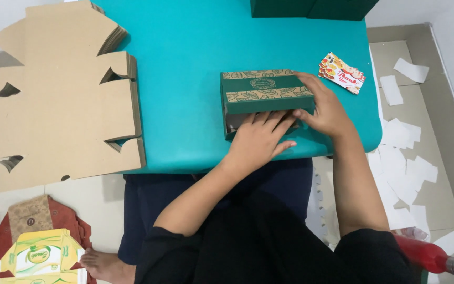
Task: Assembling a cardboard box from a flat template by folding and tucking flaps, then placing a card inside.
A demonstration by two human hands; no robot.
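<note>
Near the teal table's [185, 63] front edge, our left hand [258, 141] pressed the green box's [264, 97] front flap while our right hand [327, 110] clasped its right end, steadying it.

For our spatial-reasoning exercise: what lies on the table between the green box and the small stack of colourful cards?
In the head view, only the right hand and bare teal table lie between the green box and the cards.

Packages and cards on the tabletop

A green box [261, 97] with tan leaf bands is set mid-tabletop; red-and-white cards [342, 73] are stacked right; flat brown cartons [61, 100] are piled left.
</note>
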